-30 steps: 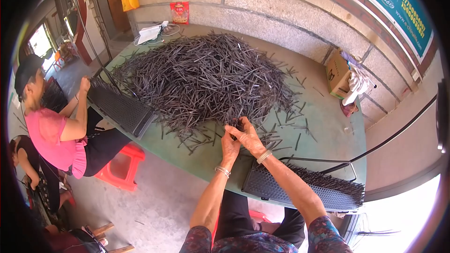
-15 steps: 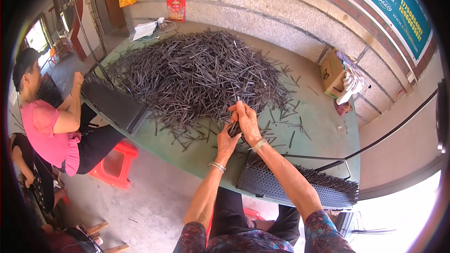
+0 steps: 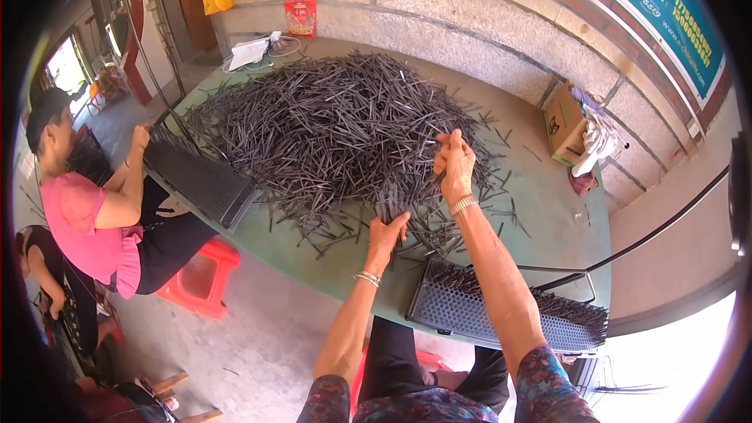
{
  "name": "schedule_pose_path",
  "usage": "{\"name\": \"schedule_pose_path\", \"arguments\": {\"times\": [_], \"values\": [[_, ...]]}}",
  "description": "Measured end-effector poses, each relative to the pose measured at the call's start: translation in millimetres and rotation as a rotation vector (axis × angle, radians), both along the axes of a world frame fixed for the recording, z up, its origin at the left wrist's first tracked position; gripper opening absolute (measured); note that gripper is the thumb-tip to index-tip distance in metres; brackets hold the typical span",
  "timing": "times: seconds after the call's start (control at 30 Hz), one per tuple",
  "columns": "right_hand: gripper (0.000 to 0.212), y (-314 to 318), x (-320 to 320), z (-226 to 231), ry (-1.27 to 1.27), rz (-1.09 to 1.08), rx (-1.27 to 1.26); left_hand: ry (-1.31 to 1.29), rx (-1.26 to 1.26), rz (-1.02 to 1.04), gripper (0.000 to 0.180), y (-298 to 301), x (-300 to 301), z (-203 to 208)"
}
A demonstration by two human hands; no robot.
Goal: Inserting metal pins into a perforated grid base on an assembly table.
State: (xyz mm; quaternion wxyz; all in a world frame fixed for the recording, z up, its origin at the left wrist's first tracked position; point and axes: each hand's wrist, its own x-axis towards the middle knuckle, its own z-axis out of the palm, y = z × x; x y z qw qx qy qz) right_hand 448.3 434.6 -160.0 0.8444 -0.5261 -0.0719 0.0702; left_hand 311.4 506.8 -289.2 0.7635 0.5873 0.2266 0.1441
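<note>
A large heap of thin dark sticks (image 3: 329,117) covers the middle of the green tabletop (image 3: 313,258). At the heap's near edge my left hand (image 3: 386,236) is closed around a small bundle of sticks (image 3: 389,202) pointing away from me. My right hand (image 3: 456,168) is over the heap's right side, its fingers curled together; what they hold, if anything, is too small to make out. Below my right forearm lies a dark perforated rack (image 3: 470,309), with many short sticks standing up along its far side. My forearm hides part of it.
At left a co-worker in pink (image 3: 86,211) sits with a raised hand beside another perforated rack (image 3: 200,180). A red stool (image 3: 204,278) stands on the floor. Along the wall are a red packet (image 3: 301,18), a white device with a cord (image 3: 249,53) and a cardboard box (image 3: 565,127).
My hands have come apart. The right hand has moved right and away over the heap, while the left stays near with the bundle of sticks. The view has shifted slightly.
</note>
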Motion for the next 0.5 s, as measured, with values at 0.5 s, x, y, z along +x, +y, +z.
{"name": "schedule_pose_path", "arguments": {"times": [0.5], "values": [[0.033,29,-44,-99,-0.324,0.067,-0.567,-0.24,-0.55,0.099,0.063,-16,10,9]]}}
